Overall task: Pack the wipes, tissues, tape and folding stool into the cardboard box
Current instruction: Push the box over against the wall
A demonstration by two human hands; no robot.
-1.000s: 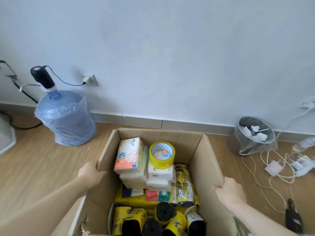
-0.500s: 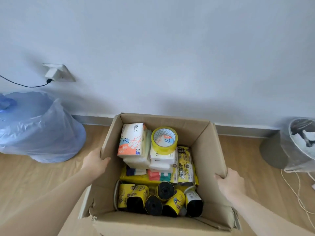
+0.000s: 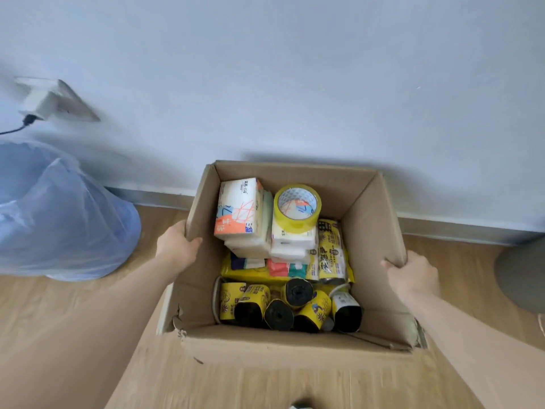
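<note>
The open cardboard box (image 3: 371,219) stands on the wooden floor close to the wall. My left hand (image 3: 176,246) grips its left wall at the rim and my right hand (image 3: 413,276) grips its right wall. Inside, white tissue packs (image 3: 240,206) are stacked at the back left. A roll of yellow tape (image 3: 297,205) lies on more tissue packs beside them. Yellow wipes packs (image 3: 331,252) sit in the middle. Several yellow-wrapped black rolls (image 3: 290,305) fill the near side. No folding stool is in view.
A blue water jug in a plastic bag (image 3: 59,214) stands on the floor to the left. A wall socket with a plugged charger (image 3: 50,101) is above it. A grey bin's edge (image 3: 522,276) shows at the far right. The box's front flap (image 3: 280,376) hangs toward me.
The view has closed in on the wall and tilted down over the box. The box now sits nearer the skirting board. Both hands keep their hold on the side walls.
</note>
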